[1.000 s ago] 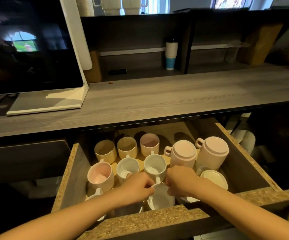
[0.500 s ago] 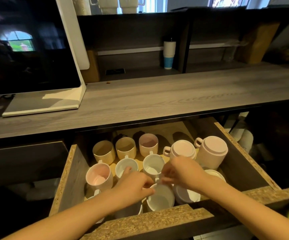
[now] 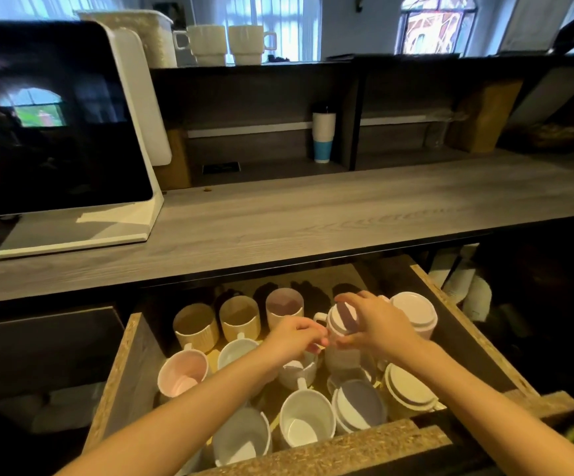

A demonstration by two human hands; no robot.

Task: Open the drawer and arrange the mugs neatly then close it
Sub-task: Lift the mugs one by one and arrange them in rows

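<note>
Both hands meet over the open drawer [image 3: 134,365] at lower centre of the frame. Right hand [image 3: 378,324] wraps its fingers around an upside-down pink mug [image 3: 342,321], tilted among the other mugs. Left hand [image 3: 295,338] pinches near that mug's handle, fingertips pressed together.

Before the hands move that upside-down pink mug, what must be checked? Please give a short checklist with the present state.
1. Drawer open enough: ok.
2. Right hand grips the upside-down pink mug: ok.
3. Left hand has a firm hold at the mug's handle side: cannot tell.
4. Mug is upright: not ok, it is tilted.
5. Free floor space behind it: ok, bare drawer bottom shows there.
6. Neighbouring upside-down mug touches it: cannot tell, hand hides the gap.
</note>
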